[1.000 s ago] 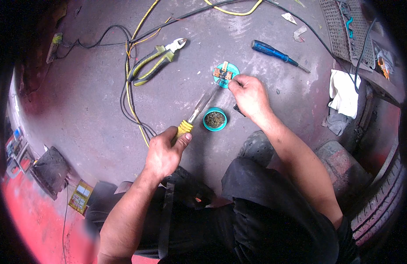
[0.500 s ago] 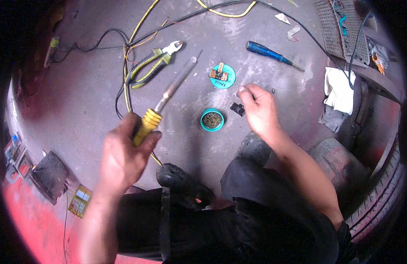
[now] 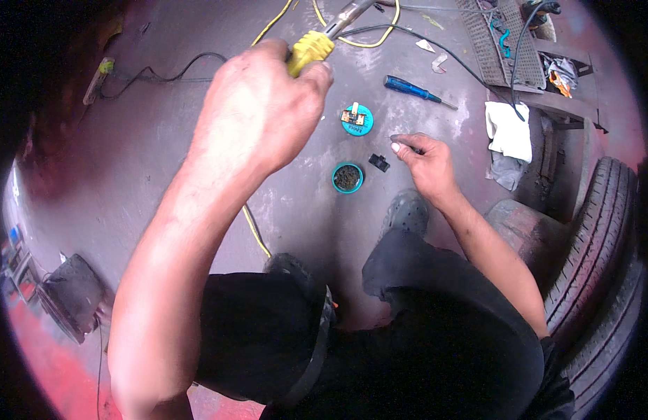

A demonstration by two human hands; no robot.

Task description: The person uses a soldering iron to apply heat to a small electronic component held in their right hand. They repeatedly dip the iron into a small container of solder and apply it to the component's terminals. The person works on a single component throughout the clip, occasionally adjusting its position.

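Observation:
My left hand (image 3: 268,105) is raised high over the floor, closed around the yellow grip of a soldering iron (image 3: 314,50); its metal shaft points up and right, and the tip is out of the picture. My right hand (image 3: 429,164) hovers at right of centre with thumb and index finger pinched; whatever is between them is too small to make out. Nearest to it lies a small black plastic piece (image 3: 379,162). Beyond, a little switch-like part with brass contacts (image 3: 353,117) rests on a round turquoise lid (image 3: 366,127). An open turquoise tin (image 3: 335,183) holds dark, crumbly matter.
A blue screwdriver (image 3: 411,88) lies at the far right of the lid. Yellow cable (image 3: 257,234) and black cable (image 3: 425,38) cross the floor. A white cloth (image 3: 508,129), a perforated metal rack (image 3: 488,42) and tyres (image 3: 597,238) stand along the right.
My left hand has swung up and away with the soldering iron, and the arm now covers where the pliers lay. My right hand keeps its pinch. The view has shifted slightly.

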